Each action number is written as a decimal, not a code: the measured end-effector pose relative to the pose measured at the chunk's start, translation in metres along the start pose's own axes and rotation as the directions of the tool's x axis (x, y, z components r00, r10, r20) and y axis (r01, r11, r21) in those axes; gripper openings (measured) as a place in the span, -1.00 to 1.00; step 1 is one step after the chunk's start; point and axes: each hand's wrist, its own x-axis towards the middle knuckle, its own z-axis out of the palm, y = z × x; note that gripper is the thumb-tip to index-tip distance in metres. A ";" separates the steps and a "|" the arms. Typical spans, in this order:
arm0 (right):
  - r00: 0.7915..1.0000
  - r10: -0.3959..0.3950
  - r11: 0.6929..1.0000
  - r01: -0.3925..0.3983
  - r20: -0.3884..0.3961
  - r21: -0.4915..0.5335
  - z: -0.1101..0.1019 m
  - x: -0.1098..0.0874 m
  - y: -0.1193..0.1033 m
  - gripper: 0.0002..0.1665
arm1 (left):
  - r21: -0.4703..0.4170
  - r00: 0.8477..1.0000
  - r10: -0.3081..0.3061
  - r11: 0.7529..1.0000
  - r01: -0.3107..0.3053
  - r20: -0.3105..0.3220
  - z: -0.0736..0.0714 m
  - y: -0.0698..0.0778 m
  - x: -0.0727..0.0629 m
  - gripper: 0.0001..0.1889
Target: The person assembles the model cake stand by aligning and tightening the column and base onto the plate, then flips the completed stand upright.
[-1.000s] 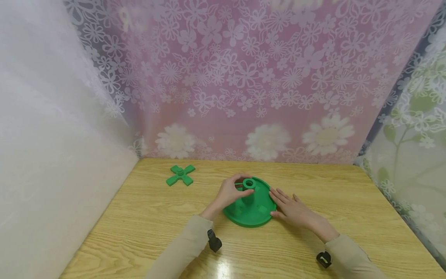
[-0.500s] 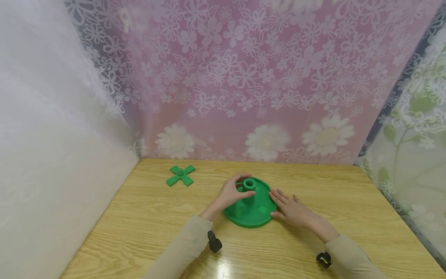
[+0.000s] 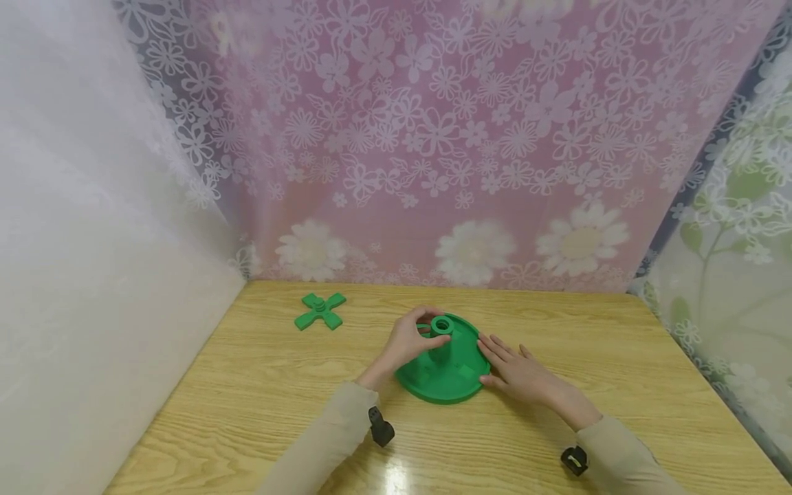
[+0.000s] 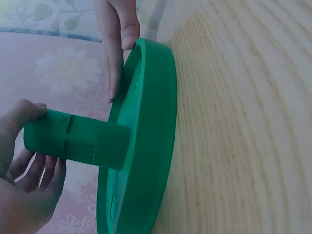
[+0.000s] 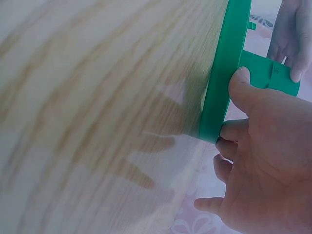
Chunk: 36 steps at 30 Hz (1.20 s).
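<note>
A round green disc [image 3: 433, 390] with a raised rim lies on the wooden table. From its middle a hollow green post [image 3: 441, 326] stands upright, with a ring-shaped top and small marks on its side in the left wrist view. My left hand [image 3: 405, 342] grips this post near its top, thumb on the near side and fingers behind. Straight fingers of my right hand [image 3: 520, 371] rest on the disc's right rim, and the thumb [image 5: 241, 80] touches the rim too. Part of the disc's left side is hidden behind my left hand.
A flat green cross-shaped piece [image 3: 319, 311] with a stepped round knob lies at the back left of the table [image 3: 247, 399]. A pink flowered curtain [image 3: 396, 172] hangs behind the table, and a white sheet [image 3: 111, 240] borders its left side.
</note>
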 end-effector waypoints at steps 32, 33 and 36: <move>1.000 0.010 1.000 -0.010 0.026 0.006 0.001 0.002 0.002 -0.11 | -0.102 0.995 0.039 0.994 -0.031 0.087 -0.013 -0.007 -0.003 -0.46; 1.000 0.012 1.000 -0.012 0.028 0.011 0.001 0.002 0.002 -0.11 | -0.113 0.995 0.039 0.993 -0.029 0.088 -0.014 -0.007 -0.004 -0.46; 0.999 0.017 1.000 -0.018 0.032 0.026 0.000 0.001 0.002 -0.11 | -0.139 0.996 0.053 0.989 -0.042 0.075 -0.020 -0.012 -0.008 -0.50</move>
